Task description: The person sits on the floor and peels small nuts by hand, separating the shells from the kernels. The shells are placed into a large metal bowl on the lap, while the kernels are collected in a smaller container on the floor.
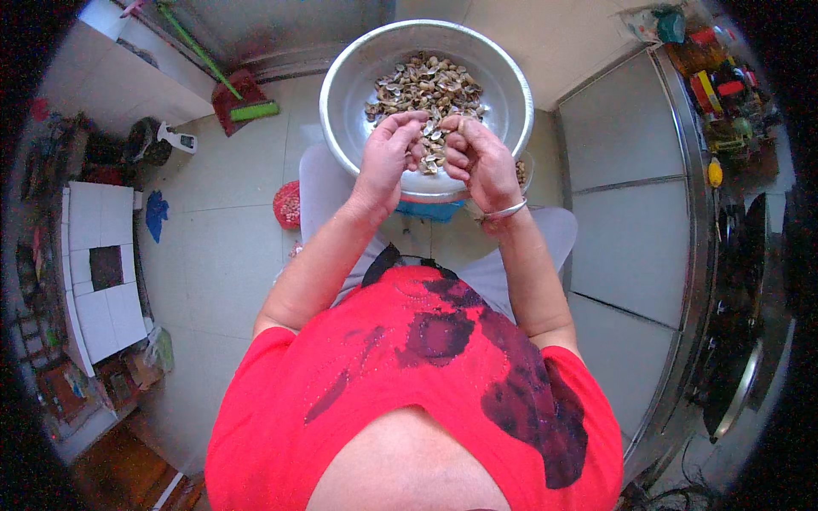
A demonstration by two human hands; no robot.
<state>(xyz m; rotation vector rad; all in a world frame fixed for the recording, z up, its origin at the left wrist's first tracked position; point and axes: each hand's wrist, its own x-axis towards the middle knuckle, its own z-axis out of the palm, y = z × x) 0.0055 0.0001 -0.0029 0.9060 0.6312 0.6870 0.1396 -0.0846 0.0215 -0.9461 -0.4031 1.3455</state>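
A wide metal basin (331, 121) stands before me at my knees. A heap of small brown shells (431, 86) covers its bottom, several split, with pale insides showing. Over the near part of the heap, my left hand (391, 145) has its thumb and fingers drawn together. My right hand (479, 153) is level with it, a short gap away, its fingers curled and its thumb pressed to the forefinger. Whether either hand pinches a small piece is too blurred to tell. Beside the basin, partly behind my right wrist, is a small clear container (523, 171) of brown pieces.
A red net bag (287, 205) lies by my left knee, and something blue (431, 211) shows under the basin. Grey cabinet doors (626, 223) stand close on the right. At the back left are a red dustpan (233, 96) and green broom (255, 112).
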